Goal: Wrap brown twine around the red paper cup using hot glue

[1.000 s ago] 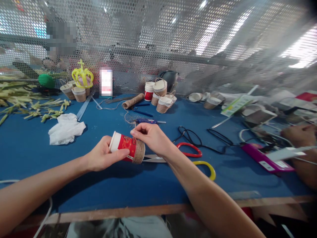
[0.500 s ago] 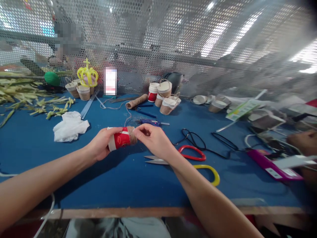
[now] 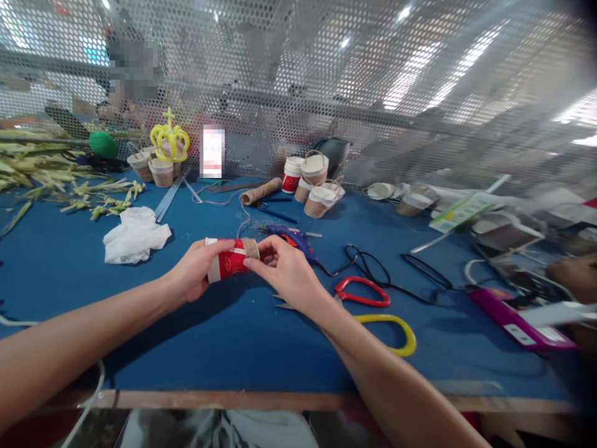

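A red and white paper cup [image 3: 228,264] lies sideways above the blue table, with brown twine [image 3: 250,249] wound around its right end. My left hand [image 3: 193,269] is closed around the cup's left end, thumb along the top. At the twine end, my right hand [image 3: 289,267] grips the cup, its thumb on the near side and its fingers partly hidden behind. A strand runs from the cup back to a roll of twine [image 3: 261,191]. Scissors [image 3: 364,291] with red and yellow handle loops lie partly under my right wrist. Behind that hand rests a blue glue gun [image 3: 295,239].
Twine-wrapped cups [image 3: 321,199] stand at the back beside a mesh panel [image 3: 261,124]. A crumpled white cloth [image 3: 135,235] and dried husks [image 3: 41,165] lie left. Black cord [image 3: 373,264] crosses the right side, near a purple box [image 3: 517,320] and another person's hand [image 3: 571,270].
My right hand has shifted from pinching at the twine to holding the cup's twine end, its thumb now lower on the near side. The view has shifted slightly.
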A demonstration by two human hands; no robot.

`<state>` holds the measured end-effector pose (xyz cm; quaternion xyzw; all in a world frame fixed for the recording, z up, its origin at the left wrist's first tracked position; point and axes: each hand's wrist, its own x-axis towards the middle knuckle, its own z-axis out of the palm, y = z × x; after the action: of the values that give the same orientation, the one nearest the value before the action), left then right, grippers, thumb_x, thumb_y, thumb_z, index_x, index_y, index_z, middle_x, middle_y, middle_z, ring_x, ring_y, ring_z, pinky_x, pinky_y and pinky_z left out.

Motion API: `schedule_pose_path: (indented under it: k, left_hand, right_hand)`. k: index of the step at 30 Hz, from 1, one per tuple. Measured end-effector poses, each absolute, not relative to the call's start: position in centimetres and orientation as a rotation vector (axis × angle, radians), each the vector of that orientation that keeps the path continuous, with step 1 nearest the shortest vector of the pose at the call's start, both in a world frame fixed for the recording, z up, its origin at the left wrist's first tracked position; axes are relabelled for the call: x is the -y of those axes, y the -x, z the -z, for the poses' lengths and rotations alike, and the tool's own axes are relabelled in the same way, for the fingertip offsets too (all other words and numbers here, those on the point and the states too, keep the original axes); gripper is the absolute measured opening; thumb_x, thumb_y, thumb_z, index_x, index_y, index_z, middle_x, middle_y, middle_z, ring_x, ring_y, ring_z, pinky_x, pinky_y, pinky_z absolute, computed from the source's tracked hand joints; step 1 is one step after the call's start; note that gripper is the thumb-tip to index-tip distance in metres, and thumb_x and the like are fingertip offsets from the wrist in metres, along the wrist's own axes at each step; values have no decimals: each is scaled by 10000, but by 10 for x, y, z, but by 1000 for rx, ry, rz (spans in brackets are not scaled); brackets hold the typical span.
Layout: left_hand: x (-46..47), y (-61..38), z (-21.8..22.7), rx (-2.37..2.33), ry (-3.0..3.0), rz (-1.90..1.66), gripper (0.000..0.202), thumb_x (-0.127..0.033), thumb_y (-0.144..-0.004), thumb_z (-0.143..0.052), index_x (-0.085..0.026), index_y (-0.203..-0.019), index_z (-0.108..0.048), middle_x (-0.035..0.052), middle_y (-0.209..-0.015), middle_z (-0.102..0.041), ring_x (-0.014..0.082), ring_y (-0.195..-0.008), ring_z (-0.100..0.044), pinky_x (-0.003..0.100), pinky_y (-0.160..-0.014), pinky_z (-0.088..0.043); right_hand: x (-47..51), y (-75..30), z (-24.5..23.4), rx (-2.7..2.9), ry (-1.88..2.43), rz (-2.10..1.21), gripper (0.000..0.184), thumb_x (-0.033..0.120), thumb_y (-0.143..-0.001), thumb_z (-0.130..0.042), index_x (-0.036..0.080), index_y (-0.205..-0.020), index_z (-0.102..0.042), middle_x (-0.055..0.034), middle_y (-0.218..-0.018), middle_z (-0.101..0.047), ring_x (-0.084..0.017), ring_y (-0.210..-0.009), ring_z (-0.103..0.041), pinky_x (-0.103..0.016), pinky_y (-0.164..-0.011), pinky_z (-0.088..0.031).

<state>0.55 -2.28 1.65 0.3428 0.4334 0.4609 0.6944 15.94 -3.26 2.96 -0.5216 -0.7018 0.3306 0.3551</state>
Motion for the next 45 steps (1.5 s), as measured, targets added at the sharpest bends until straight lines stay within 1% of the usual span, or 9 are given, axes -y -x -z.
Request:
schedule_pose_path:
  k: [6,9,14,18,24,28,34,41,45]
  left_hand:
    - [28,-4,-17,-896,-982,-1044,156,-248,-685,-621,-103,-732,-657,20,-625,-659,85,-526,-552,175,-505,-417]
    - [29,-1,-17,-827,-1193,-1036,140,-242,-672,-642,-119,-736,-666,6,-659,-664,81,-559,-540,179,-561,-421]
    - [18,4,-22,-751,-1045,-949,272,-312,-655,-656,-104,-830,-661,39,-699,-669,128,-635,-576,225,-619,-434]
    - [11,6,-24,-766,-843,-859,304,-358,-659,-634,-101,-819,-662,52,-692,-666,127,-593,-578,231,-586,-432]
    - [17,3,-17,-808,-965,-928,211,-270,-646,-669,-96,-764,-654,36,-663,-660,109,-587,-567,215,-593,-418]
    - [21,1,-13,-820,-1059,-893,211,-309,-648,-663,-112,-720,-641,0,-604,-622,84,-542,-517,196,-545,-378]
    - [25,0,-11,-864,-1175,-857,275,-382,-646,-645,-113,-633,-589,-33,-542,-528,55,-489,-413,183,-474,-289]
    - [26,-4,-10,-972,-1220,-871,285,-375,-603,-655,-109,-587,-554,-44,-491,-468,56,-455,-367,191,-451,-268]
    - [24,-4,-8,-1003,-1150,-870,278,-376,-596,-652,-110,-627,-576,-16,-532,-535,81,-485,-448,197,-479,-321]
  right_hand:
    - [24,-169,-33,1670,1264,-1161,276,431,-736,-529,162,-687,-492,11,-617,-508,-96,-537,-473,-241,-505,-405]
    - [20,-174,-34,1609,1236,-1293,269,413,-737,-532,157,-668,-483,17,-604,-489,-87,-529,-452,-230,-499,-390]
    - [25,-176,-42,1831,1213,-993,194,324,-747,-544,160,-665,-482,34,-588,-473,-81,-541,-419,-217,-520,-353]
    - [32,-174,-48,2110,1157,-783,130,235,-740,-557,164,-650,-497,26,-637,-516,-88,-596,-451,-216,-581,-366]
    - [24,-180,-46,1945,1324,-656,228,346,-800,-473,146,-736,-561,-26,-688,-591,-128,-618,-515,-246,-577,-400]
    - [23,-178,-43,2005,1237,-771,293,316,-855,-377,139,-831,-610,-66,-838,-644,-170,-814,-573,-290,-742,-424]
    - [32,-165,-36,2071,982,-835,381,368,-888,-302,141,-990,-590,-90,-1041,-603,-158,-993,-526,-317,-901,-376]
    - [35,-159,-30,2065,958,-801,472,467,-872,-263,157,-982,-602,-95,-1073,-590,-151,-1029,-511,-324,-926,-363]
    - [25,-171,-38,1917,1114,-804,426,441,-867,-305,146,-913,-608,-88,-966,-635,-158,-905,-573,-310,-805,-443]
